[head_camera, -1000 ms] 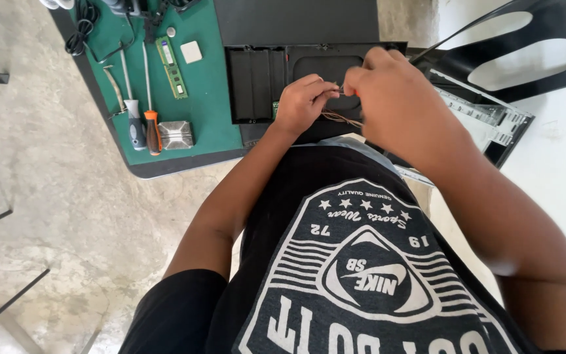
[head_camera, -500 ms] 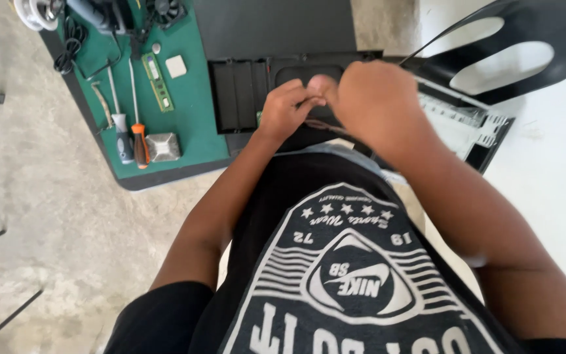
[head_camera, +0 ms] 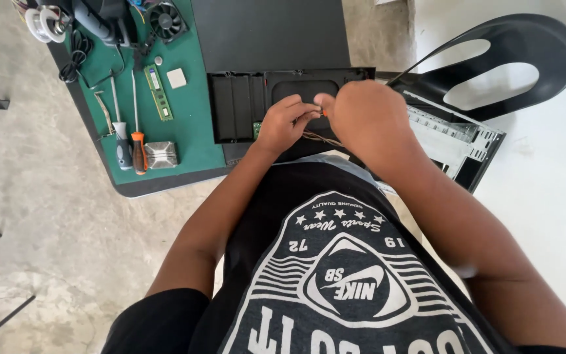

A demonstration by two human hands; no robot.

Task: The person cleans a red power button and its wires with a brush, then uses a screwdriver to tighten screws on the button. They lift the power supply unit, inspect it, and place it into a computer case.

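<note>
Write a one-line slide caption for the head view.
Left hand and right hand pinch thin wires over a black plastic case beside screwdrivers on a green mat.

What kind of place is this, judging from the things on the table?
Probably a small electronics repair bench: screwdrivers, a memory module and a cooling fan lie on a green mat, with an open computer case beside.

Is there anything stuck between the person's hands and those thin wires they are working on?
Nothing visible is in the way. The left hand and right hand meet over the black laptop base, their fingers already pinching at the thin wires. The screwdrivers lie off to the side on the green mat.
</note>
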